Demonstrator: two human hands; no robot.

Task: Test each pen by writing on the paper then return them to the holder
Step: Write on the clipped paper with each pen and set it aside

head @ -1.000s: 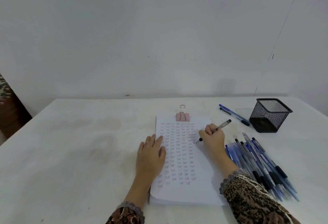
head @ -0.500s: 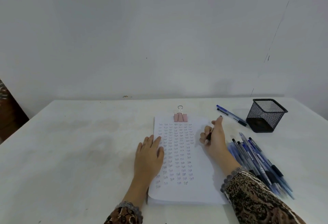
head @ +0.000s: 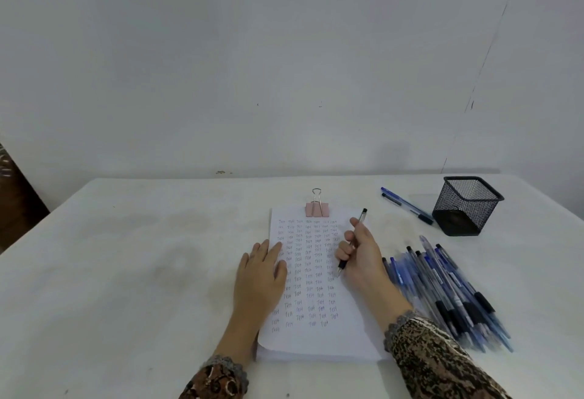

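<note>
White wall [head: 284, 51] rises behind a pale, faintly stained tabletop [head: 126, 272]. Left of centre, the left hand [head: 259, 275] lies flat with its fingers straight and close together, pressing on the left edge of the paper [head: 316, 338]. The paper is a small stack of sheets covered in rows of short handwritten words and held at its far end by a pink clip [head: 317, 209]. On the sheet's right side the right hand [head: 363, 259] grips a pen [head: 361, 217]. Its fingers are curled round the barrel, the tip points down at the page and the top end tilts away from the person. Both wrists wear patterned sleeves [head: 436, 364]. Just beside that hand, a pile of pens [head: 448, 291], blue and black, lies roughly parallel on the tabletop. Farther back, two pens [head: 406, 206] rest side by side, just left of the black mesh holder [head: 464, 209], which stands upright.
</note>
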